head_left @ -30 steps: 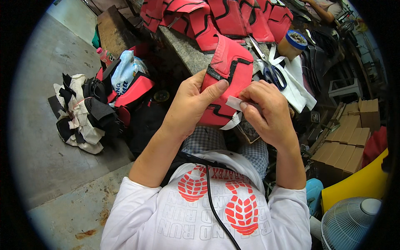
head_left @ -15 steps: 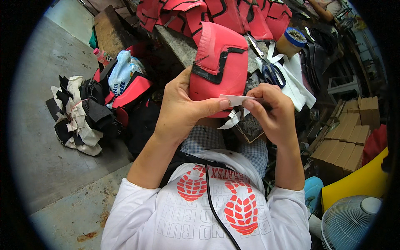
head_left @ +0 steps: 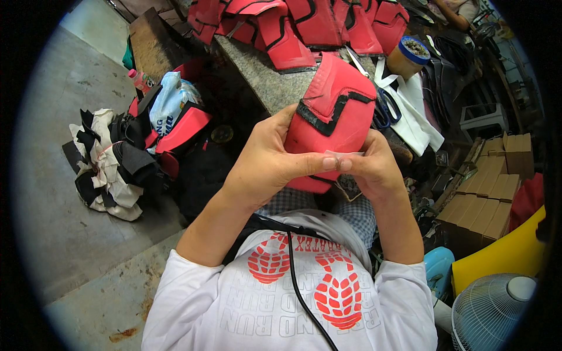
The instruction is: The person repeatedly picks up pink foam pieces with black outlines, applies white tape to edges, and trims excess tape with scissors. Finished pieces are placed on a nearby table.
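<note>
A red shoe upper (head_left: 335, 134) with a black zigzag band is held up over my lap. My left hand (head_left: 263, 153) grips its left side, thumb laid across the lower edge and fingers hidden behind. From the right, my right hand (head_left: 377, 167) closes on the same piece, its thumb tip meeting the left one. A sliver of white strip (head_left: 353, 153) shows at the edge by the right thumb; most of it is covered. Dark-handled scissors (head_left: 386, 108) lie just beyond my right hand, partly behind the upper.
Several similar red pieces (head_left: 316, 23) lie across the far stone slab (head_left: 243, 55). A blue-rimmed jar (head_left: 405, 65) and white cloth (head_left: 418, 120) are at the right. Scraps (head_left: 108, 164) heap at the left; cardboard boxes (head_left: 483, 199) and a fan (head_left: 497, 316) stand at the right.
The upper has moved right and toward me, tilting clockwise. My right hand has come in from holding the white strip to press it on the upper's edge beside the left thumb.
</note>
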